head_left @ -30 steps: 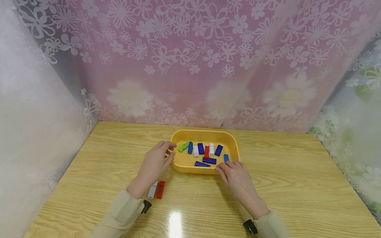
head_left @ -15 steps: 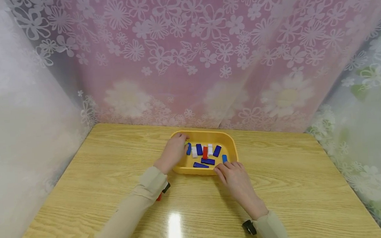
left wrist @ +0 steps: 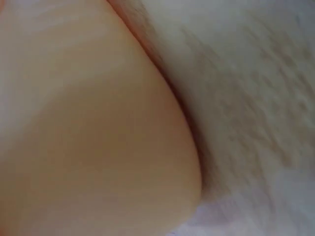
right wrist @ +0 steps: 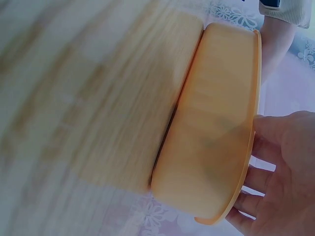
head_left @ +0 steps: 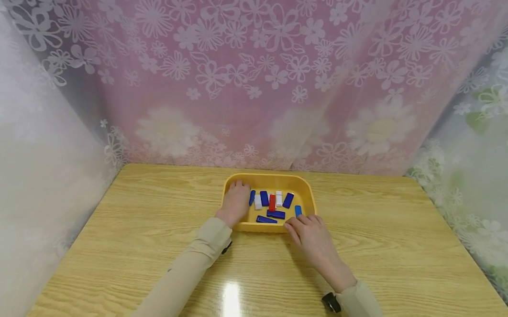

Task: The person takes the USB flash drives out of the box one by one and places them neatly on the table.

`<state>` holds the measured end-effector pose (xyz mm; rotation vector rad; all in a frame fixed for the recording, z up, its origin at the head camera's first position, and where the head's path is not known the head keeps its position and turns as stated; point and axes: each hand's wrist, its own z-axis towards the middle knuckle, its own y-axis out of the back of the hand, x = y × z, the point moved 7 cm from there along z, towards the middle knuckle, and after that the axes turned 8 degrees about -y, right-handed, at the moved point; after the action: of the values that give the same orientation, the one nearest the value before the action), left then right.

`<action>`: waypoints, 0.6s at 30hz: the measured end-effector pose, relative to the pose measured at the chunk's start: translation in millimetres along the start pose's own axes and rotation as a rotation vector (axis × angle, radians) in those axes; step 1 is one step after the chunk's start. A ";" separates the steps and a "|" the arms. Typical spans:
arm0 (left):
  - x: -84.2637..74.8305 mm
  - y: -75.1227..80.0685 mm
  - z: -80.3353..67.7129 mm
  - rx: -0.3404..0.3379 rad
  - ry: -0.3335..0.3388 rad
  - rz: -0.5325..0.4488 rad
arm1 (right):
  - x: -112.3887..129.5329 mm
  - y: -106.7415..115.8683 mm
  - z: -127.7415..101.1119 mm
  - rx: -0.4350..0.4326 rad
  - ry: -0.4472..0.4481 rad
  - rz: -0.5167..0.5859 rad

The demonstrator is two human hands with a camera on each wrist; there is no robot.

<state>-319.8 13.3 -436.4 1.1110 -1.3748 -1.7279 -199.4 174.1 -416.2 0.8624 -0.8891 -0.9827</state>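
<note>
A yellow plastic bin (head_left: 262,227) sits near the back of the table, holding several small oblong pieces in blue, white and red. My left hand (head_left: 235,202) reaches down inside its left end, knuckles up, beside a blue piece (head_left: 252,197). Its fingertips are hidden, so I cannot tell whether they pinch something. At the front right corner, my right hand (head_left: 315,241) grips the rim, thumb at the edge and fingers over it, close to a light blue piece (head_left: 298,211). The right wrist view shows the bin's outer wall (right wrist: 211,123) beside that hand.
The wood-grain table (head_left: 392,237) extends around the bin. Behind it hangs a pink flowered curtain (head_left: 276,80), with pale curtains at both sides. Skin fills much of the left wrist view.
My left hand has moved from outside the bin's left rim into its left end, now covering the green piece. The left forearm now covers the white and red pieces on the table. The right hand stays.
</note>
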 end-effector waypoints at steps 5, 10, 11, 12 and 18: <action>-1.3 1.5 -0.8 -0.017 -0.005 0.003 | 0.3 -0.1 0.1 0.004 0.002 -0.004; -1.1 0.5 -1.4 -0.008 -0.004 0.016 | 0.6 0.1 -0.2 0.006 0.001 -0.002; -0.9 0.4 -1.3 -0.010 -0.005 0.022 | 0.6 0.3 -0.1 0.005 0.001 -0.002; -0.4 0.2 -1.3 -0.013 -0.003 0.023 | 0.7 0.3 -0.1 0.004 0.002 0.000; 2.8 3.8 -0.5 -0.105 0.001 -0.043 | -0.3 0.2 0.1 0.000 0.003 0.004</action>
<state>-320.6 9.7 -433.4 1.0911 -1.2531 -1.8081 -199.5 174.4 -416.0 0.8616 -0.8884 -0.9781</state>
